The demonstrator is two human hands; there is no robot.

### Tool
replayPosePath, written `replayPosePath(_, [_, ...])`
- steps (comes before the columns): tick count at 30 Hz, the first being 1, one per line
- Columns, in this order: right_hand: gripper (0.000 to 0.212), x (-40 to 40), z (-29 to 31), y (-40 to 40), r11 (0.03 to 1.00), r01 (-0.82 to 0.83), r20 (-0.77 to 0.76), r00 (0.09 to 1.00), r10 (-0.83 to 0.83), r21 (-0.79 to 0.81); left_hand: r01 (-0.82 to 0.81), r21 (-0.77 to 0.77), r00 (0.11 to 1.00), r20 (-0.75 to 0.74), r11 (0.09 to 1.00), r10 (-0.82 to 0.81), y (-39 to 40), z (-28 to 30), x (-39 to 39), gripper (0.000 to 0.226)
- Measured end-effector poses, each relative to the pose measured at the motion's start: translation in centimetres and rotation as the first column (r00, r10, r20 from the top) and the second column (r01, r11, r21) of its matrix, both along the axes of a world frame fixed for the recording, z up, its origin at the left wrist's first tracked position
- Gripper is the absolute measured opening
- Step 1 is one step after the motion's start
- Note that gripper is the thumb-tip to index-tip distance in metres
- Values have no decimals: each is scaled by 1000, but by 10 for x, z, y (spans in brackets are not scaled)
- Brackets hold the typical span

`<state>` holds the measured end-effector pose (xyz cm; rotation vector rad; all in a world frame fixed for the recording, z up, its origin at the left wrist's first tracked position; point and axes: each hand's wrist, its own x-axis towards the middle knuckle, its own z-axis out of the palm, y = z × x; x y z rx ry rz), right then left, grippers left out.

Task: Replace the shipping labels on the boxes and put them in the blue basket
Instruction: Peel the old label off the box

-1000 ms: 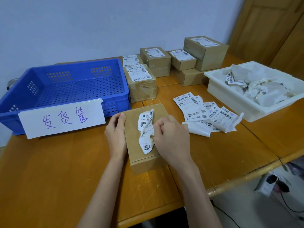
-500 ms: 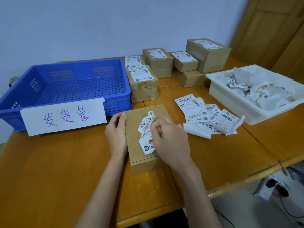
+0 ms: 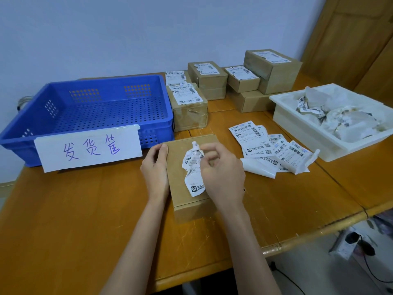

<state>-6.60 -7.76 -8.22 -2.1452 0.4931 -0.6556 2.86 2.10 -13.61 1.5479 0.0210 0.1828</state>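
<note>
The blue basket at ten o'clock holds no boxes, so nearly everything is left, and labelled boxes wait at twelve. On the box at centre, the left hand lies flat along its side while the right hand pinches the crumpled, half-peeled old label; fresh labels lie at two o'clock

Orange-brown wooden table under a plain pale blue wall. White rectangular plastic tray at the table's right, holding crumpled white paper scraps. Brown wooden door at the far right. Dark cables on the floor, lower right.
</note>
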Motion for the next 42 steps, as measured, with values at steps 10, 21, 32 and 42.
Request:
replayPosePath(10, [29, 0, -5, -3, 986, -169, 106, 980, 168, 1, -14, -5, 1000, 5, 1000, 14, 0, 0, 1, 17])
replayPosePath(21, [55, -6, -5, 0, 1000, -26, 75, 997, 26, 4, -4, -3, 1000, 0, 1000, 4, 1, -1, 1, 15])
replayPosePath(32, [35, -7, -3, -5, 952, -254, 78, 967, 244, 171, -12, 5, 1000, 18, 1000, 12, 0, 1, 0, 15])
replayPosePath(42, [67, -6, -6, 0, 988, -151, 36, 988, 151, 9, 7, 15, 1000, 10, 1000, -7, 2, 0, -1, 14])
